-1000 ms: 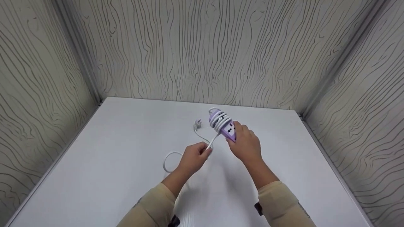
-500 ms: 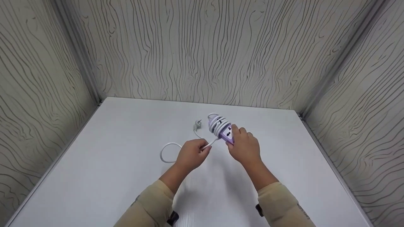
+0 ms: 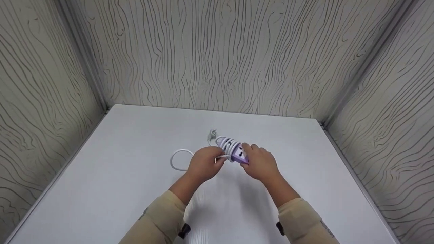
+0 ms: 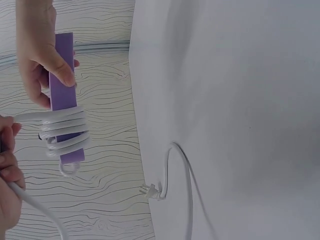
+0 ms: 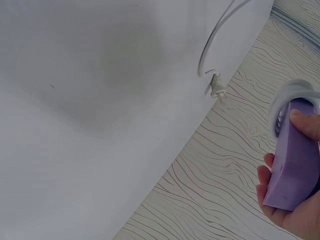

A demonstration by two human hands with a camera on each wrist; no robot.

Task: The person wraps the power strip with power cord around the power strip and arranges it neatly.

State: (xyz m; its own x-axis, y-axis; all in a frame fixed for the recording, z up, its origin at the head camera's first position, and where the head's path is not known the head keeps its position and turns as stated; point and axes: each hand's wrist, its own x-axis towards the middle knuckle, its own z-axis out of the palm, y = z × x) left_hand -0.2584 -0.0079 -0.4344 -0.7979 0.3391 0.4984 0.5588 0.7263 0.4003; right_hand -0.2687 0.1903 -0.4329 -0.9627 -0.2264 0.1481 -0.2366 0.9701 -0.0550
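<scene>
A purple and white power strip (image 3: 240,154) is held in my right hand (image 3: 261,163), thumb on one side and fingers round the other. Several turns of white cord (image 4: 64,131) wrap its far half. My left hand (image 3: 205,163) pinches the cord close beside the wrapped turns. From that hand the loose cord (image 3: 171,159) runs off in a loop to the left. The plug (image 3: 212,134) lies on the table beyond the hands, its pins showing in the left wrist view. In the right wrist view the strip's plain purple back (image 5: 292,160) faces the camera.
The white table (image 3: 135,135) spreads under both hands. Wood-grain patterned panels (image 3: 210,57) rise behind it and at both sides, with grey metal strips at the corners.
My right hand has lowered the power strip and brought it left and nearer, tilting it flatter. The left hand keeps the cord and has shifted slightly left. The plug stays put.
</scene>
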